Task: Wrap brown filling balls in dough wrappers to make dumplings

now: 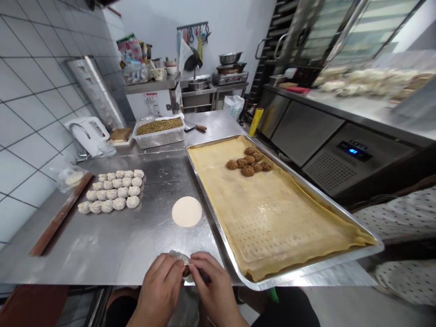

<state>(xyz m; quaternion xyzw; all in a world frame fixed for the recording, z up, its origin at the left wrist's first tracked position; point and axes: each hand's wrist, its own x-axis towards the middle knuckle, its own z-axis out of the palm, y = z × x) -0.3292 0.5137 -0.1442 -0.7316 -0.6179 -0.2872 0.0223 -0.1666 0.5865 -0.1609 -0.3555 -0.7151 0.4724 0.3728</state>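
At the table's front edge, my left hand (162,284) and my right hand (211,284) pinch a dough wrapper (180,256) from both sides. Brown filling shows between my fingers inside it. Most of the wrapper is hidden by my hands. Just beyond them a flat round dough wrapper (187,211) lies on the steel table. To the right, a large metal tray (260,285) lined with a yellowish sheet holds several brown filling balls (248,170) toward its far end. Rows of pleated dumplings (112,193) stand on the left.
A long wooden stick (61,215) lies left of the dumplings. Farther back are a white kettle (89,135), a tub of greenish-brown filling (160,140) and a wooden-handled tool (200,128). Beside the tray, a person in dotted clothing (405,213) is partly visible.
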